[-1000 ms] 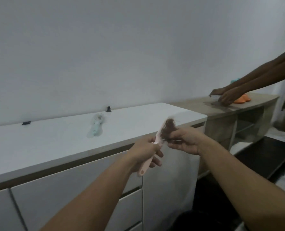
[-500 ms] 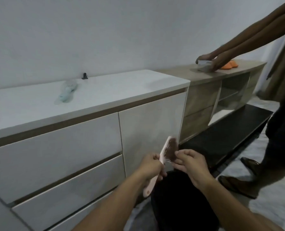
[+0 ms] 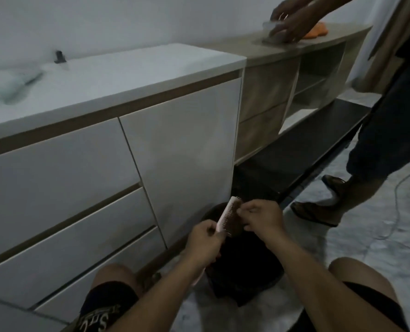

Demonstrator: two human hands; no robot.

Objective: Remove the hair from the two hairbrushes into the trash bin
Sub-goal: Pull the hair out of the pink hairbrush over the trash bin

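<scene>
My left hand (image 3: 205, 240) grips the handle of a pink hairbrush (image 3: 226, 214), held upright over a black trash bin (image 3: 244, 267) on the floor between my knees. A clump of brown hair (image 3: 235, 224) sits in its bristles. My right hand (image 3: 262, 218) pinches that hair with its fingertips. A second, pale green hairbrush (image 3: 17, 86) lies blurred on the white cabinet top (image 3: 127, 73) at the far left.
White drawers and a cabinet door (image 3: 182, 152) stand just behind the bin. Another person (image 3: 378, 140) stands at the right, hands on a wooden shelf unit (image 3: 283, 75) near an orange cloth (image 3: 316, 32). A cable (image 3: 397, 202) lies on the floor.
I have crouched down, so both hands and the pink brush are now low over the trash bin. My right hand's fingers have closed on the hair in the bristles.
</scene>
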